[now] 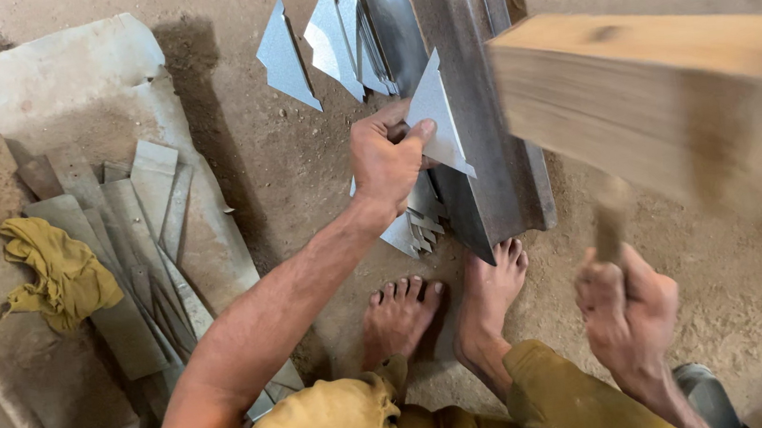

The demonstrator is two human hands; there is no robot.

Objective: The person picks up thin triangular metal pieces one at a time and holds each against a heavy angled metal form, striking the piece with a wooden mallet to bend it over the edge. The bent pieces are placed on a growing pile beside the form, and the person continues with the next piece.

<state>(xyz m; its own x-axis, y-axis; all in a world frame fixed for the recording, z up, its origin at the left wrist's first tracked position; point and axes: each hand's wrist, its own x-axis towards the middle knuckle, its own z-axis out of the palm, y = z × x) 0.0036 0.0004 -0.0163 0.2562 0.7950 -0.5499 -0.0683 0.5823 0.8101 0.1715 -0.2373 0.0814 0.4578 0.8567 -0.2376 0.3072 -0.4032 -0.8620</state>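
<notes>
My left hand (386, 155) grips a small triangular sheet-metal piece (439, 113) and holds it against the edge of a long steel angle beam (472, 91) lying on the dirt floor. My right hand (627, 306) is closed around the handle of a large wooden mallet, whose blurred block head (661, 90) hangs raised above the beam's right side. More cut metal pieces (416, 229) lie under my left hand beside the beam. My bare feet (447, 301) rest at the beam's near end.
Several triangular metal offcuts (316, 41) lean at the top beside the beam. To the left, flat metal strips (143, 239) and a yellow rag (61, 271) lie on stone slabs (55, 78). Dirt floor lies on the right.
</notes>
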